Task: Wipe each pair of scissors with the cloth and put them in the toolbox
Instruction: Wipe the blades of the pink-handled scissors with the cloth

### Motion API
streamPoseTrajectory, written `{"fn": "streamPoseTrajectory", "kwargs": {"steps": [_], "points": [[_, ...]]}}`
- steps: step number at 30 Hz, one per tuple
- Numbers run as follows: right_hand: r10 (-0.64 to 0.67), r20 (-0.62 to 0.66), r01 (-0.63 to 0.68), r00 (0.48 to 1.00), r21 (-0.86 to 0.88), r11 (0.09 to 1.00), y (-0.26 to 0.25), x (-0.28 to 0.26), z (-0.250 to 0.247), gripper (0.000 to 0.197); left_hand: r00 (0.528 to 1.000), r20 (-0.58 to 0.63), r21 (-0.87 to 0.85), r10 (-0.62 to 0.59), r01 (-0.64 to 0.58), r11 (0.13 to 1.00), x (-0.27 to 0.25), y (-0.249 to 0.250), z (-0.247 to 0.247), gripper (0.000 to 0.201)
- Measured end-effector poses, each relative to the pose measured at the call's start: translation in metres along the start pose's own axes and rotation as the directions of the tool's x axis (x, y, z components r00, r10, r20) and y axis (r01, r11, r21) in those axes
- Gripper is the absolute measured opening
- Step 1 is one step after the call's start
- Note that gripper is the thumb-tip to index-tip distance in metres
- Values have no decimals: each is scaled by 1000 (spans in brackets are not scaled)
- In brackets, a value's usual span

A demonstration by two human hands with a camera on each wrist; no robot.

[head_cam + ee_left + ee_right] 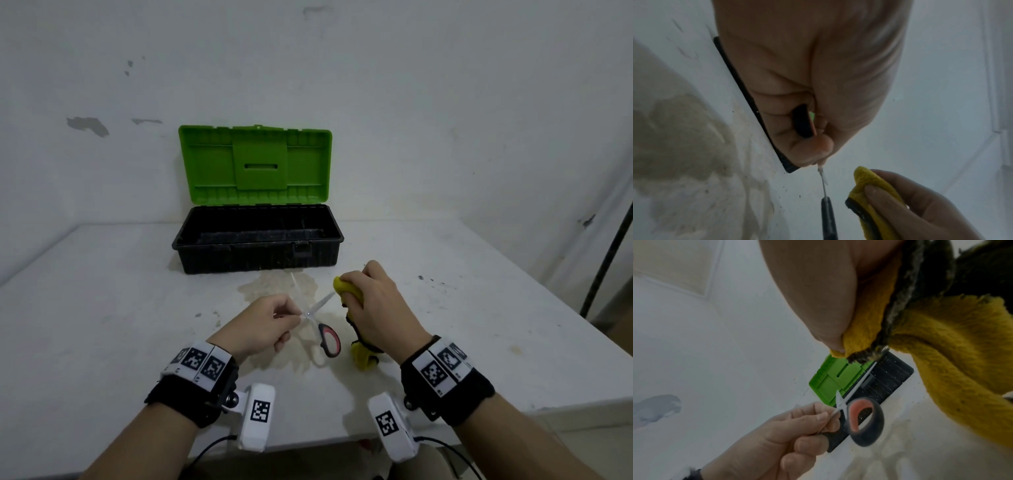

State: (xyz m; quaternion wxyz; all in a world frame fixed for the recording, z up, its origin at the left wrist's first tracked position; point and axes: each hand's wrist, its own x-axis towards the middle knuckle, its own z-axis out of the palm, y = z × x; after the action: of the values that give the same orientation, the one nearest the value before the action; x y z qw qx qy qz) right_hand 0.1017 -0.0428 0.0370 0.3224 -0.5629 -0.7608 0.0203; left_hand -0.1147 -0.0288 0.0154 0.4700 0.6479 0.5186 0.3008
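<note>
Scissors point(320, 323) are held open by the left hand point(262, 327) so the right hand point(380, 308), squeezing the cloth point(349, 291), can rub one blade.

A white table point(479, 308) stands against a white wall point(411, 102) with chipped grey patches. A brownish stain point(274, 287) spreads over the tabletop. A dark pole point(606, 260) leans at the right edge.

No readable words, brand names or numbers appear anywhere. The white wrist bands point(200, 362) and the wrist cameras point(257, 416) carry only black-and-white square code markers.
</note>
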Motion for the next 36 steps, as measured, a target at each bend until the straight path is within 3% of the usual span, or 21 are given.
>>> {"fn": "streamPoseTrajectory", "kwargs": {"steps": [7, 10, 12, 16, 22, 26, 33, 36], "points": [[11, -2, -11, 1000, 18, 1000, -4, -3, 2, 18, 974, -225, -237, 41, -96, 967, 2, 1, -1, 21], [18, 4, -19, 1000, 36, 999, -8, -6, 1, 18, 953, -301, -298, 40, -134, 945, 4, 1, 4, 14], [26, 11, -26, 1000, 56, 998, -11, -7, 1, 19, 950, -311, -411, 4, -139, 901, 4, 3, 8, 5], [34, 19, -35, 999, 84, 996, -16, -8, 2, 19, 963, -264, -573, -43, -121, 811, 1, 9, 16, 11], [49, 41, -53, 998, 84, 995, -19, -9, 2, 20, 967, -253, -522, -23, -117, 845, 0, 13, 20, 19], [30, 43, -35, 999, 96, 995, -23, -11, -1, 19, 946, -316, -455, -70, -86, 886, 2, 8, 19, 21], [-123, -34, 124, 992, 42, 991, -32, -13, -1, 18, 952, -302, -474, -39, -115, 873, 2, 5, 20, 35], [-217, 7, 217, 976, -35, 975, -40, -15, 4, 16, 963, -271, -411, -6, -110, 905, -1, 9, 24, 39]]}}
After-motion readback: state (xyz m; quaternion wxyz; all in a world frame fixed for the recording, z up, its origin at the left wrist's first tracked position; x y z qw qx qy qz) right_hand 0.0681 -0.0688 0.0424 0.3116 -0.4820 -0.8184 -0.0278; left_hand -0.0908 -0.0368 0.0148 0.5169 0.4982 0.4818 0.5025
